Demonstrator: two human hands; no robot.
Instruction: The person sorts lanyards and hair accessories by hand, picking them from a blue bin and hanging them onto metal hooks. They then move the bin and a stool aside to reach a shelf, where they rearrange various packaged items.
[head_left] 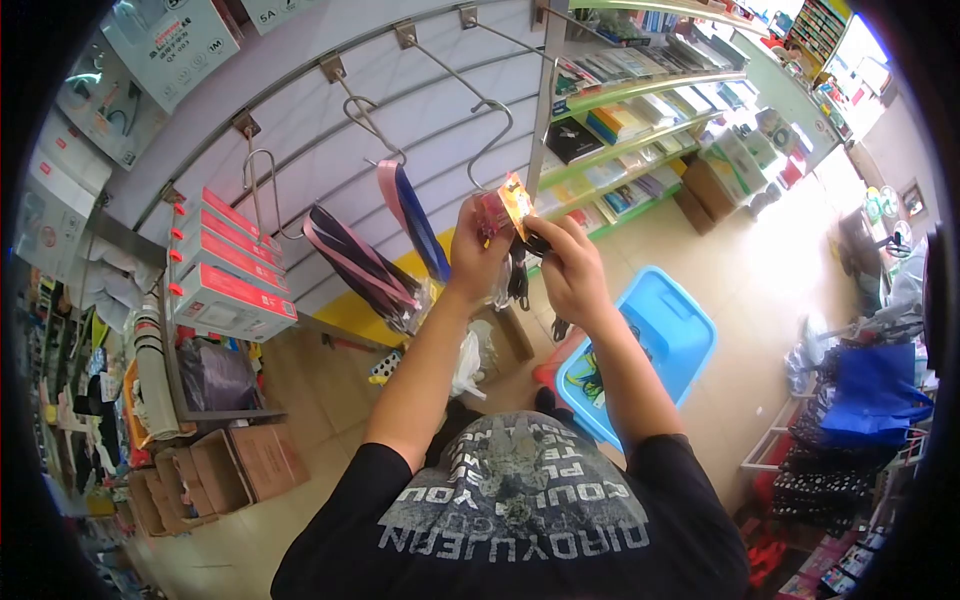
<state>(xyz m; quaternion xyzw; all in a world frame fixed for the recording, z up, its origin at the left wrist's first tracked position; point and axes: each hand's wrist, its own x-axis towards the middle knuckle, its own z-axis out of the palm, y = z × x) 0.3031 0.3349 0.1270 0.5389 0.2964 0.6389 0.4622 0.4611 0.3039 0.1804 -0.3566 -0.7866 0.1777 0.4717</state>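
Both hands are raised in front of the wall rack, close to the tip of a bent metal hook [497, 130]. My left hand [477, 258] is closed around small packets with a red and orange header card [516, 199]. Against the card's right edge, my right hand [572, 268] pinches with thumb and bent fingers. Dark cords [519, 277] in clear wrapping hang below the hands; what they belong to is hidden. Left of my left hand, a pink and blue strap [413, 220] and several pink and black straps [360, 265] hang from other hooks.
A blue plastic bin [668, 330] with cords in it stands on the floor at right. Red and white boxes [232, 300] hang at left. Cardboard boxes [215, 475] sit lower left. Shelves of books [640, 120] stand behind; a blue bag [875, 390] is far right.
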